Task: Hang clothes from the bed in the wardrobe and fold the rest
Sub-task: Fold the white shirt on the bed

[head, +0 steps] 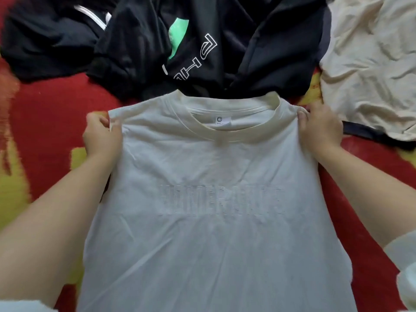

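A person's left hand [102,136] and right hand [319,129] each pinch a shoulder of a white T-shirt [213,199], spreading it flat, front up, over the red bed [56,113], seemingly to fold it, below heaped dark clothes [180,41].

white t-shirt [216,210] hem cut off by bottom frame edge; sleeves not visible, tucked behind or under. raised chest lettering [221,202] same colour as fabric and blurred, unreadable. neck label [220,120] too small to read. black garments [157,41] at far side of bed cover [49,122] run off top edge; white outline print [198,59] partly folded under. cream cloth [371,64] cut by right edge. left side of cover motion-blurred
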Tool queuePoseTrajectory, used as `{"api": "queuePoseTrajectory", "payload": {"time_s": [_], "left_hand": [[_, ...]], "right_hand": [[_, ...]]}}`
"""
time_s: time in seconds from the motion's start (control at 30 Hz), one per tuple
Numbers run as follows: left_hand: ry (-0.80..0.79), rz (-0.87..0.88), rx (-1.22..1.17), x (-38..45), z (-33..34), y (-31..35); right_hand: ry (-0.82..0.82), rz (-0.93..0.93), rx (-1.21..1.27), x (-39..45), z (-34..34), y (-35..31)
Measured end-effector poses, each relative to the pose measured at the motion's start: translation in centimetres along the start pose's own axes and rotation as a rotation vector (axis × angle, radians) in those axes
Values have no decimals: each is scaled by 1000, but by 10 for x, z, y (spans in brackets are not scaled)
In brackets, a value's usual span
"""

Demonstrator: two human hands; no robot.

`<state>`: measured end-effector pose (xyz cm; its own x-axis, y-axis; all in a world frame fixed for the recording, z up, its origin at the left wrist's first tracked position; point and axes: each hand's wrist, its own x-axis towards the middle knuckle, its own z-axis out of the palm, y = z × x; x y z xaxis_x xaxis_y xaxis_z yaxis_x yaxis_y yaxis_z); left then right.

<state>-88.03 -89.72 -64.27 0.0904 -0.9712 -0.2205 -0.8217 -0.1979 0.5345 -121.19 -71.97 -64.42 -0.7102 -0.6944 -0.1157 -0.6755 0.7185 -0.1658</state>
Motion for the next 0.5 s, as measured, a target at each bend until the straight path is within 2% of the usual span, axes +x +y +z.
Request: {"api": "queuePoseTrajectory", "payload": {"time_s": [0.27,0.43,0.5], "left_hand": [[-44,22,29,0,1,-3],[-85,59,-154,-51,0,-27],[-109,59,-74,-87,-10,-54]], "right_hand": [[-73,-8,7,11,0,1],[-54,52,196,-15,-10,4],[-10,65,299,-50,-14,12]]}}
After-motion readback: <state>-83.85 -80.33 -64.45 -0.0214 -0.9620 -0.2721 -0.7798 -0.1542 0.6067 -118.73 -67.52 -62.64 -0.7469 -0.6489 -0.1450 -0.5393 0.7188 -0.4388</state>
